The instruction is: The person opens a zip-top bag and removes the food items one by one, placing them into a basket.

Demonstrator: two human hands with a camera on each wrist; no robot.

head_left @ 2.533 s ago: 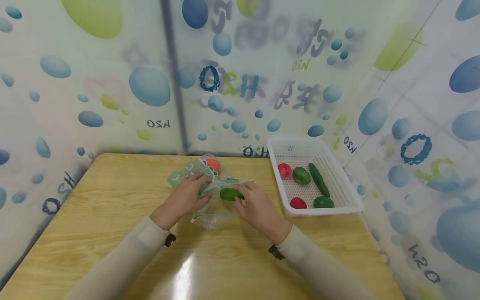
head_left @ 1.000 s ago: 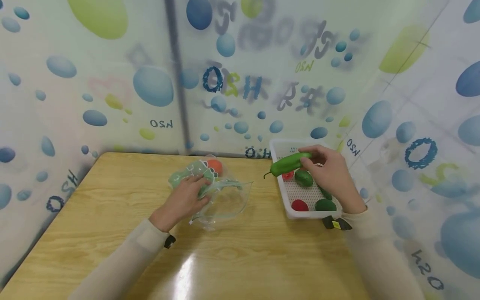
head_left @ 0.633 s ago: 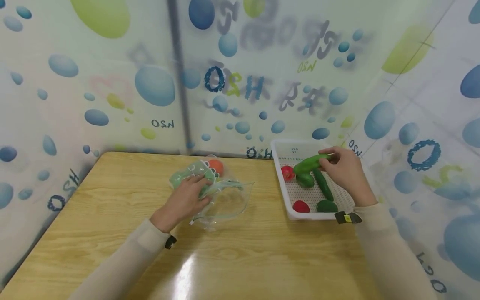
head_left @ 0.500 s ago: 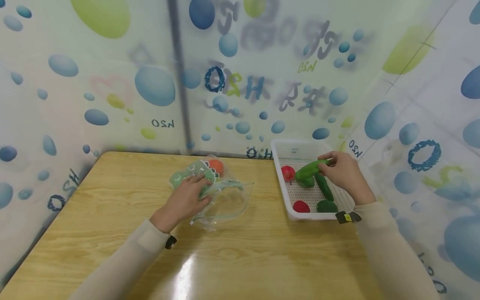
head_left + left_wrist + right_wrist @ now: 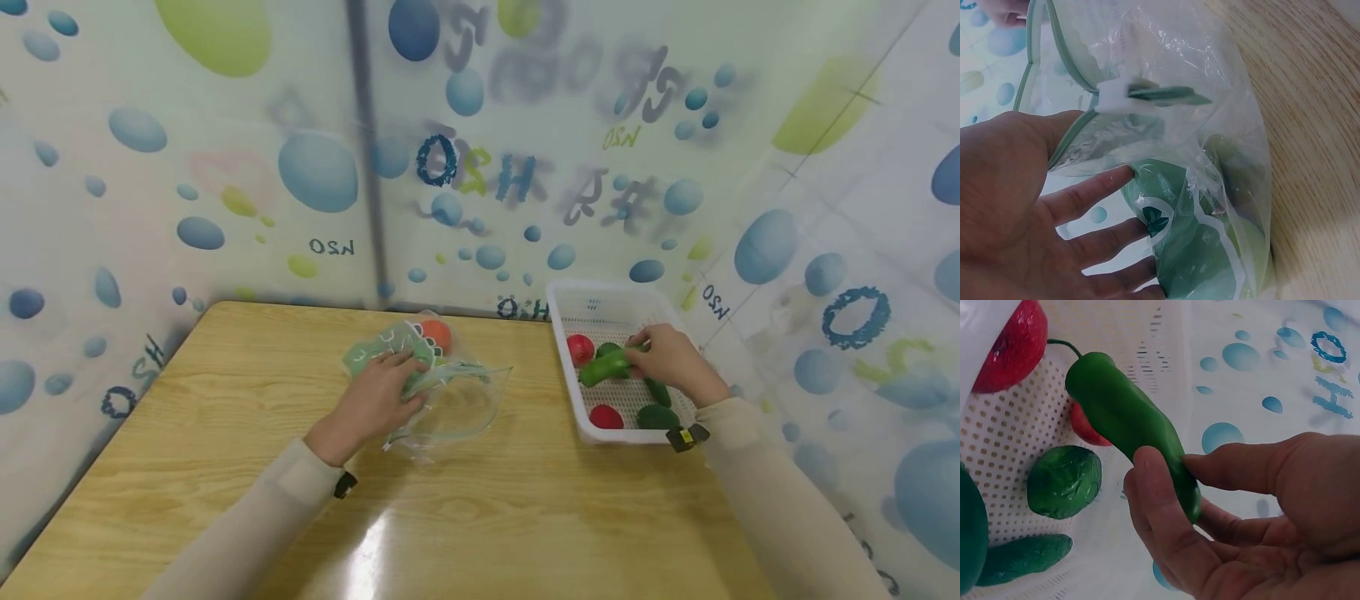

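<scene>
My right hand (image 5: 671,362) pinches a long green pepper (image 5: 603,367) between thumb and fingers, low over the white basket (image 5: 622,436). In the right wrist view, the pepper's thin curved stem points away from the hand. My left hand (image 5: 371,408) rests on a clear zip bag (image 5: 382,343) with a green print, its mouth facing right. Seen from the left wrist, the fingers (image 5: 1104,190) are spread and fairly straight against the bag, while the thumb tip is hidden by its green zip edge. An orange-red round item (image 5: 435,336) shows inside the bag.
Under and around the pepper, the basket holds a red round item (image 5: 580,350), another red round item (image 5: 606,417), a dark green oval item (image 5: 657,417) and a cucumber (image 5: 657,393). The wooden table (image 5: 487,517) meets patterned walls behind and at right.
My right hand has carried the pepper from the bag's mouth rightward to the basket, then lowered it among the items there. My left hand has stayed on the bag.
</scene>
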